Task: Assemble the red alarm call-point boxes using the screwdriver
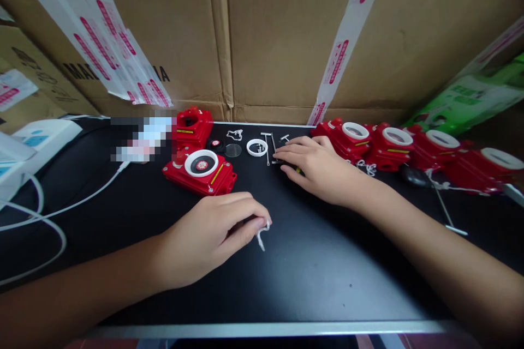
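Left hand (221,233): grip pinched shut on thin white cord (261,241) above black tabletop (311,283). Right hand (309,166): right of silver T-handled metal rod (267,149); grip opening, hold indiscernible.

1 white cord (260,239), thin, bent, hanging down

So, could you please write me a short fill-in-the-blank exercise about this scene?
1. The left hand pinches a string whose colour is ____.
2. Of the two hands, the one closer to the large cardboard box is the ____ hand.
3. In the picture, the clear disc lies to the ____ of the loose white ring.
4. The row of red housings on the right side of the desk top counts ____ housings.

Missing words: white; right; left; four.
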`<state>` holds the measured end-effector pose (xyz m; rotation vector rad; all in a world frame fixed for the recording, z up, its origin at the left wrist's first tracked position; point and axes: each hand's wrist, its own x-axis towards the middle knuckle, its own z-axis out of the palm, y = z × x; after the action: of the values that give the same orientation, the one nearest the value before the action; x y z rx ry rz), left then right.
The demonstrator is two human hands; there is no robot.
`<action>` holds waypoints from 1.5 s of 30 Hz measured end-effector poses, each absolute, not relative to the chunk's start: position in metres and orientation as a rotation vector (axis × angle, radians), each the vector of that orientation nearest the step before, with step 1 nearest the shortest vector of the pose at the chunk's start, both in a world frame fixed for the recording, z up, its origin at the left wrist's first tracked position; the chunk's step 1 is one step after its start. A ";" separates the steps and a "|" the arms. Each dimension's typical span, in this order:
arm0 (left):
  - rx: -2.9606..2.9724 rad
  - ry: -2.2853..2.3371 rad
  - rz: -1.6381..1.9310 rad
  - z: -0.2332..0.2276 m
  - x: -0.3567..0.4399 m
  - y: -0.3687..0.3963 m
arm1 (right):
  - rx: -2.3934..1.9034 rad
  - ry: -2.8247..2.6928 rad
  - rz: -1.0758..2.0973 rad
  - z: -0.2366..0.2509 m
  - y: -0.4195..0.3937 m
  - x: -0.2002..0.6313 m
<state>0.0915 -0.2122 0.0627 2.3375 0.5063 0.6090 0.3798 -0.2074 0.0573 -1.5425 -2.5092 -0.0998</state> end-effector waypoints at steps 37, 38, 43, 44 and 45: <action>2.301 0.453 0.699 0.054 0.091 -0.210 | -1.633 -2.355 -0.005 0.092 -0.223 0.378; 2.296 0.468 0.711 0.054 0.091 -0.209 | -1.603 -2.312 0.077 0.094 -0.228 0.376; 2.292 0.520 0.770 0.055 0.092 -0.211 | -1.329 -2.309 0.639 0.089 -0.261 0.343; 2.295 0.500 0.775 0.055 0.092 -0.212 | -1.314 -2.314 0.703 0.085 -0.266 0.336; 2.298 0.469 0.776 0.055 0.091 -0.213 | -1.308 -2.322 0.762 0.082 -0.270 0.330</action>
<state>0.0914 -0.2134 0.0550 2.2976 0.4694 0.7765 0.3298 -0.2696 0.0821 -1.3084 -2.3220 0.7619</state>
